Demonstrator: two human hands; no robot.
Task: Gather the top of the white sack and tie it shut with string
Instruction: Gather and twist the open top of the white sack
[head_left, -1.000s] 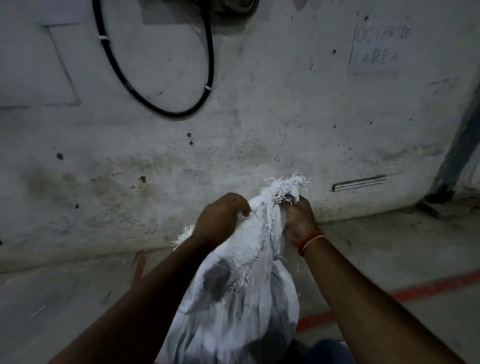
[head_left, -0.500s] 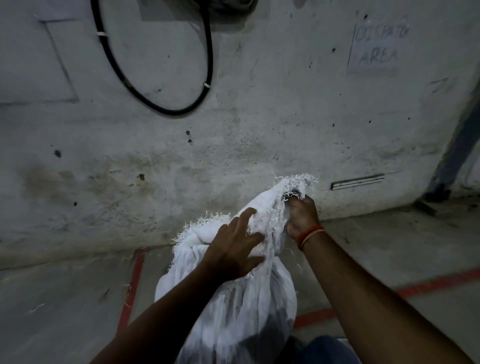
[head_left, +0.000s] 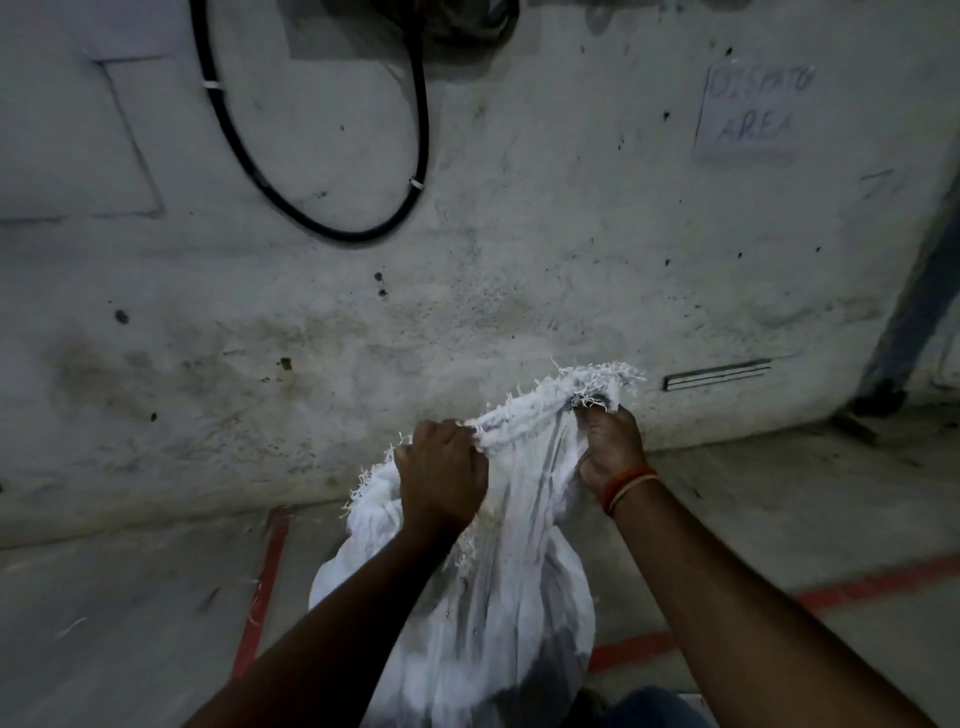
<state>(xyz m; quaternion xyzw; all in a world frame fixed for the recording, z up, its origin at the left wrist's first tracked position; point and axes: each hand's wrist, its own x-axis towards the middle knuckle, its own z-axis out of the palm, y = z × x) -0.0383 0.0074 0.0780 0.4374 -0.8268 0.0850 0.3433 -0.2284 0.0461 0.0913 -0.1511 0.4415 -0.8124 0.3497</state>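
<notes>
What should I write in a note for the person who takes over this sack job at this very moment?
Left hand: grips the sack's frayed top edge.
Right hand: grips the same edge further right.
Sack: stands on the floor by the wall, its top stretched between the hands.
Done: top partly gathered.
Left: bunch it into one neck and tie it. No string is in view.

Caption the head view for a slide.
Both hands, left hand and right hand, grip the frayed top of the white sack; no string visible.
</notes>
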